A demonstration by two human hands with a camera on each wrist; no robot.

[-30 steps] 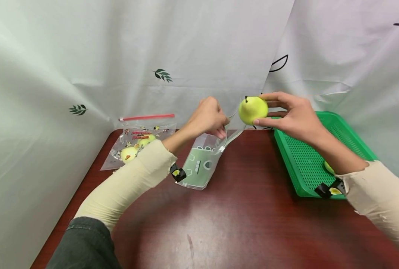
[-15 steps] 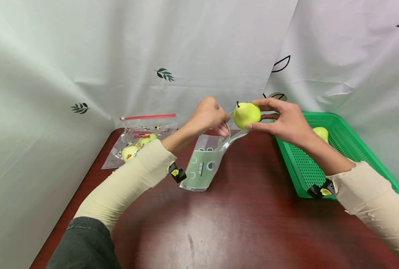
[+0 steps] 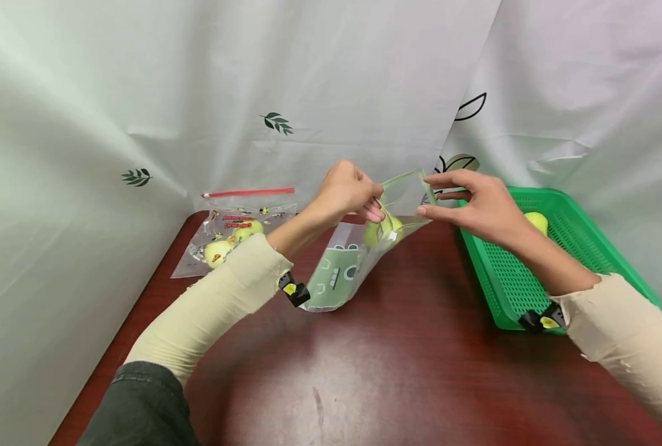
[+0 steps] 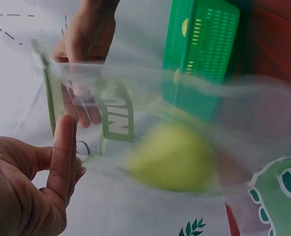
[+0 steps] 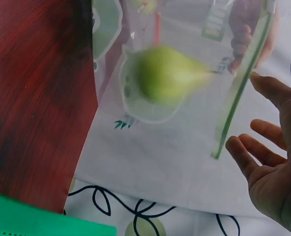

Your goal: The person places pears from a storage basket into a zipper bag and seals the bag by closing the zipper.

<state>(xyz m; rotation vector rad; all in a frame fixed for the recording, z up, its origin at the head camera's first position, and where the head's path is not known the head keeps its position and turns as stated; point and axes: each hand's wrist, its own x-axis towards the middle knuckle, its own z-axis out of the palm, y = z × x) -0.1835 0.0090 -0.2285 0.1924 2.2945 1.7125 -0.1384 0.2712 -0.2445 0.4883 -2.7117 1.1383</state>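
A clear zip bag (image 3: 339,279) with a green printed cartoon slants above the table, its mouth held up. The left hand (image 3: 346,191) pinches one side of the bag's green-edged mouth. Inside the bag is a yellow-green pear (image 4: 177,160), blurred in both wrist views and surrounded by clear plastic. At the opposite side of the mouth is the right hand (image 3: 475,201), its fingers spread and holding no pear. In the right wrist view, its fingertips (image 5: 234,143) lie at or close to the green zip edge; contact is hard to tell.
A green perforated basket (image 3: 478,288) stands on the right, with a pear (image 3: 538,221) in it. Far left lies another clear bag (image 3: 188,267) with a red zip (image 3: 247,193) and pears inside. White printed sheeting (image 3: 319,74) surrounds the dark red table (image 3: 397,371).
The right hand carried the pear leftward to the bag's mouth and let go of it. The pear has dropped into the bag. The left hand has kept its pinch on the rim.
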